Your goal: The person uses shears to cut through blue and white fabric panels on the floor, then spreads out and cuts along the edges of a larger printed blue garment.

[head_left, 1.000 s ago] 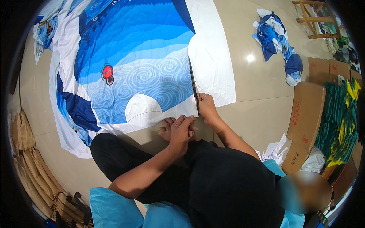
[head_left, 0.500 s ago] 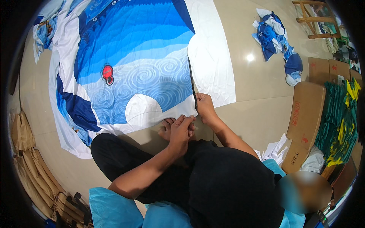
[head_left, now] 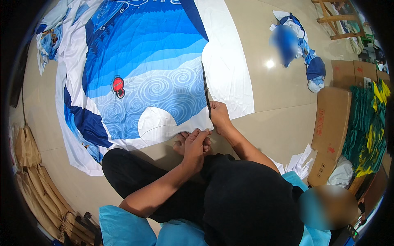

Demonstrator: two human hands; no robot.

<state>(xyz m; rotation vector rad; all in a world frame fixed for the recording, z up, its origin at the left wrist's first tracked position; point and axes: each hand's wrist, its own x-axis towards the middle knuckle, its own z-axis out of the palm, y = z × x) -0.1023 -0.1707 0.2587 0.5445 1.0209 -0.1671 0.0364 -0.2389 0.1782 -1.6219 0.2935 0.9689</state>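
A big printed cloth point(head_left: 158, 84), banded in blues with pale swirls, white patches and a red round emblem, lies spread on the floor before me. At its near right corner my left hand point(head_left: 194, 143) pinches the white lower edge between thumb and fingers. My right hand point(head_left: 220, 116) is closed on the cloth's right side, just above that corner. A narrow dark strip point(head_left: 206, 87) runs up this side from my right fingers; whether it is a tool or an edging I cannot tell. Plain white cloth point(head_left: 230, 61) lies right of it.
Black-trousered legs point(head_left: 129, 170) are folded close to the cloth. Crumpled blue and white cloth point(head_left: 315, 69) lies on the floor at the far right, near a wooden frame point(head_left: 338, 19). Cardboard boxes point(head_left: 331, 123) and green-yellow cloth point(head_left: 361, 123) stand right; brown wrapping point(head_left: 35, 184) lines the left.
The whole view has shifted a little downward. Both hands keep nearly the same place and grip at the cloth's corner.
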